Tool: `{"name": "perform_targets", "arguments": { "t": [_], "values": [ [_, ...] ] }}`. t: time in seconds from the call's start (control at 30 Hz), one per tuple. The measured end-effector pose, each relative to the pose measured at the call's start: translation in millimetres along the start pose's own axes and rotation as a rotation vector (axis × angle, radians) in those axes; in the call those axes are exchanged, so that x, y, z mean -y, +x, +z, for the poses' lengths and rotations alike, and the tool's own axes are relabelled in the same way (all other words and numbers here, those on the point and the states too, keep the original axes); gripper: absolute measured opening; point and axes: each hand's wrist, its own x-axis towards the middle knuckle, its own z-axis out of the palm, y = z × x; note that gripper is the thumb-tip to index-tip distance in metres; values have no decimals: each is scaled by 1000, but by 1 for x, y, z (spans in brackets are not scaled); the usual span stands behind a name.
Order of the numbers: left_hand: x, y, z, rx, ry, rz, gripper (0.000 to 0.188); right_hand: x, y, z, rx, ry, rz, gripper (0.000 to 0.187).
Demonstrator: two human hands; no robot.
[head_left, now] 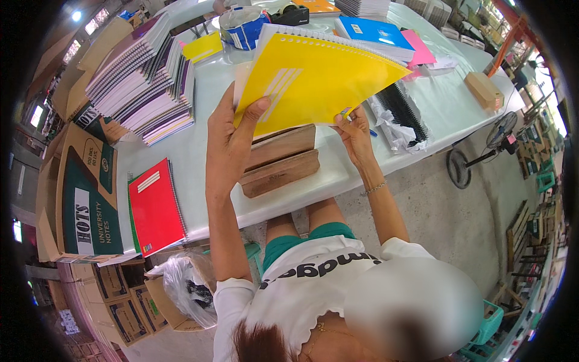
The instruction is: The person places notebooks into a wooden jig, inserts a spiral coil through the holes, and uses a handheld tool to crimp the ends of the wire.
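A yellow-covered notebook with white pages behind its cover is held up over the table. Punched holes run along its upper edge, and I see no wire in them. My left hand grips its left side, thumb on the cover. At the lower right corner, my right hand pinches it between thumb and fingers. Beneath it, a wooden block with a slot stands near the table's front edge; the notebook hides its far part. Black binding coils lie in crumpled white wrapping right of my right hand.
Spiral notebooks form a tall stack at the left, by an open carton. A red notebook lies at the table's left edge. Blue notebooks, a pink sheet and a tape dispenser sit farther back. A fan stands at the right.
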Motion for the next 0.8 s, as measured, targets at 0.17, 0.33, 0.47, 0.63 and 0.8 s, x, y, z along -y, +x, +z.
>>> {"name": "perform_targets", "arguments": {
  "t": [0.17,0.33,0.47,0.63,0.8],
  "values": [
    [13,-2,-7,-69,-36,-45,37,7,-4,8,28,-63,-4,47],
    [22,-10,-14,-188,-99,-65,35,5,3,12,62,-94,9,47],
    [18,-7,-16,-74,-20,-22,37,-8,2,13,51,-13,88,46],
    [45,-14,-24,-142,43,16,52,-16,-8,1,84,-396,-34,44],
    [112,-67,-68,-423,-79,-228,84,-31,-34,2,366,-1715,-157,48]
  ]
}}
